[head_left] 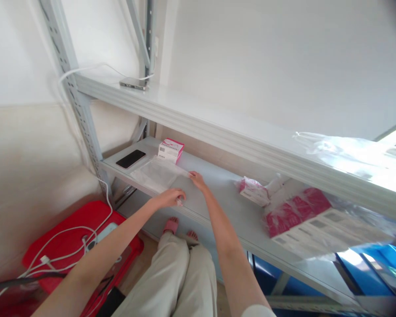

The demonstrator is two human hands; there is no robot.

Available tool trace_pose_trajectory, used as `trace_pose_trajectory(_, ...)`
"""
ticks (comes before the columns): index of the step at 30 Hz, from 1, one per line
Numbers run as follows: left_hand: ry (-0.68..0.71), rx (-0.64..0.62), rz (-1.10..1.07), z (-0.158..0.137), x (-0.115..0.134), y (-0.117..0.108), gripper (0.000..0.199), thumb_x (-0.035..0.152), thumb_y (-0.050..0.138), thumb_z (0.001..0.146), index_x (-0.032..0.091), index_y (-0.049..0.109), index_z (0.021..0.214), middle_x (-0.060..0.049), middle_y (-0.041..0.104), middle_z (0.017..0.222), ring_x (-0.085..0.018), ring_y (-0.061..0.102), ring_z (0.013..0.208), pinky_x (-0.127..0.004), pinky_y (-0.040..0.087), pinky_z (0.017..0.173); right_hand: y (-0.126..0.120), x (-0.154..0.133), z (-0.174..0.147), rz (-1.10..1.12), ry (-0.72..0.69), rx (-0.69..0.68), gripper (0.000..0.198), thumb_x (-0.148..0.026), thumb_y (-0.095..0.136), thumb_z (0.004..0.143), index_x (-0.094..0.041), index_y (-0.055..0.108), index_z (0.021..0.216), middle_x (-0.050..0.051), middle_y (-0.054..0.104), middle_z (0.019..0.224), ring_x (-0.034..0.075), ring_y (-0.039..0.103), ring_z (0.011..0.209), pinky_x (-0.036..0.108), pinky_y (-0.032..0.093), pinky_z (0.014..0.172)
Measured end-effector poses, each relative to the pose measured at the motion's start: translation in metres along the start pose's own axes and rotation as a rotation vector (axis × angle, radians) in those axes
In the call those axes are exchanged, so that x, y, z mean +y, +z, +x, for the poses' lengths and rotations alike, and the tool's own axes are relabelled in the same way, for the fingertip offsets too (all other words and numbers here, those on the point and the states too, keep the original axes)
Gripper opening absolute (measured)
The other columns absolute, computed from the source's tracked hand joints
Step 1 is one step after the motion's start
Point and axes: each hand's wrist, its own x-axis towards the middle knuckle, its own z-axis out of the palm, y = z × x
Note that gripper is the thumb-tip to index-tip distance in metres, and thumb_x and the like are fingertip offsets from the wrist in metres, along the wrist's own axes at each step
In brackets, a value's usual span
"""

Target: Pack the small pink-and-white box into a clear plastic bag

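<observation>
A clear plastic bag [158, 172] lies flat on the lower grey shelf. My right hand [198, 179] pinches its far right corner. My left hand [170, 197] is closed at the bag's near right side, by the shelf's front edge, with a small piece of clear plastic showing under the fingertips. Just behind the bag stands a white and pink box [170, 150]. To the left of the bag, a black-screened phone [131, 159] rests face up.
Plastic-wrapped pink and white boxes [303, 215] sit at the right of the lower shelf, beside a smaller wrapped pack [253, 190]. Above, the upper shelf [198, 110] holds a flat device [133, 83] and clear plastic [353, 152]. White cables cross a red plastic stool [95, 215].
</observation>
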Motion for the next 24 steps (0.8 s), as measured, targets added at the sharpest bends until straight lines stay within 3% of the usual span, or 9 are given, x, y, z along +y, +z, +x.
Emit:
trace_pose_trajectory(4, 0.006, 0.008, -0.066, 0.001, 0.006, -0.001, 0.035, 0.024, 0.077, 0.068, 0.017, 0.066, 0.100, -0.004, 0.061, 0.090, -0.018, 0.059, 0.084, -0.027, 0.044, 0.077, 0.003, -0.002, -0.004, 0.002, -0.022, 0.027, 0.029, -0.025, 0.059, 0.075, -0.022, 0.066, 0.103, 0.007, 0.065, 0.104, 0.020, 0.059, 0.097, 0.039, 0.043, 0.093)
trace_pose_trajectory(7, 0.058, 0.142, -0.229, -0.004, 0.013, -0.012, 0.061, 0.037, 0.082, 0.061, 0.021, 0.060, 0.116, -0.008, 0.059, 0.115, -0.024, 0.054, 0.109, -0.035, 0.040, 0.096, 0.005, 0.005, -0.013, -0.004, -0.053, 0.124, 0.046, -0.026, 0.063, 0.069, -0.023, 0.060, 0.115, 0.008, 0.060, 0.112, 0.022, 0.057, 0.100, 0.041, 0.043, 0.094)
trace_pose_trajectory(11, 0.066, 0.250, -0.524, -0.021, 0.004, -0.053, 0.086, 0.049, 0.077, 0.064, 0.025, 0.040, 0.138, -0.010, 0.041, 0.142, -0.026, 0.037, 0.132, -0.041, 0.027, 0.110, 0.006, 0.021, -0.035, 0.055, -0.115, 0.284, 0.064, -0.032, 0.064, 0.068, -0.022, 0.047, 0.128, 0.011, 0.049, 0.127, 0.024, 0.051, 0.110, 0.042, 0.043, 0.095)
trace_pose_trajectory(14, 0.024, 0.325, -0.567, -0.034, -0.026, -0.094, 0.080, 0.054, 0.067, 0.074, 0.023, 0.036, 0.141, -0.011, 0.037, 0.146, -0.026, 0.033, 0.135, -0.040, 0.027, 0.110, 0.006, 0.029, -0.050, 0.123, -0.129, 0.326, 0.066, -0.040, 0.063, 0.070, -0.023, 0.042, 0.131, 0.011, 0.044, 0.133, 0.024, 0.047, 0.116, 0.043, 0.042, 0.096)
trace_pose_trajectory(16, -0.133, 0.492, -0.416, -0.040, -0.056, -0.118, 0.061, 0.050, 0.055, 0.084, 0.023, 0.042, 0.137, -0.010, 0.042, 0.142, -0.025, 0.037, 0.132, -0.040, 0.029, 0.109, 0.006, 0.031, -0.056, 0.167, -0.112, 0.339, 0.065, -0.045, 0.061, 0.072, -0.024, 0.041, 0.130, 0.010, 0.044, 0.134, 0.024, 0.046, 0.118, 0.043, 0.042, 0.096)
trace_pose_trajectory(19, -0.604, 0.684, 0.022, -0.046, -0.107, -0.142, 0.055, 0.040, 0.058, 0.083, 0.015, 0.047, 0.130, -0.014, 0.048, 0.136, -0.029, 0.040, 0.129, -0.044, 0.029, 0.108, 0.004, 0.031, -0.059, 0.241, -0.056, 0.392, 0.062, -0.049, 0.058, 0.073, -0.022, 0.044, 0.127, 0.012, 0.047, 0.130, 0.025, 0.047, 0.117, 0.043, 0.043, 0.095)
trace_pose_trajectory(21, -0.900, 0.639, 0.234, -0.050, -0.138, -0.148, 0.066, 0.037, 0.062, 0.080, 0.009, 0.040, 0.135, -0.021, 0.043, 0.138, -0.035, 0.037, 0.130, -0.049, 0.030, 0.105, 0.003, 0.031, -0.059, 0.287, -0.026, 0.433, 0.062, -0.050, 0.057, 0.073, -0.020, 0.045, 0.125, 0.014, 0.048, 0.128, 0.025, 0.047, 0.116, 0.042, 0.044, 0.093)
trace_pose_trajectory(24, -1.075, 0.486, 0.377, -0.054, -0.170, -0.147, 0.080, 0.042, 0.067, 0.076, 0.006, 0.034, 0.139, -0.027, 0.043, 0.136, -0.041, 0.038, 0.127, -0.052, 0.033, 0.101, 0.001, 0.032, -0.057, 0.326, -0.011, 0.466, 0.061, -0.052, 0.057, 0.073, -0.020, 0.046, 0.123, 0.015, 0.049, 0.127, 0.026, 0.048, 0.117, 0.041, 0.045, 0.092)
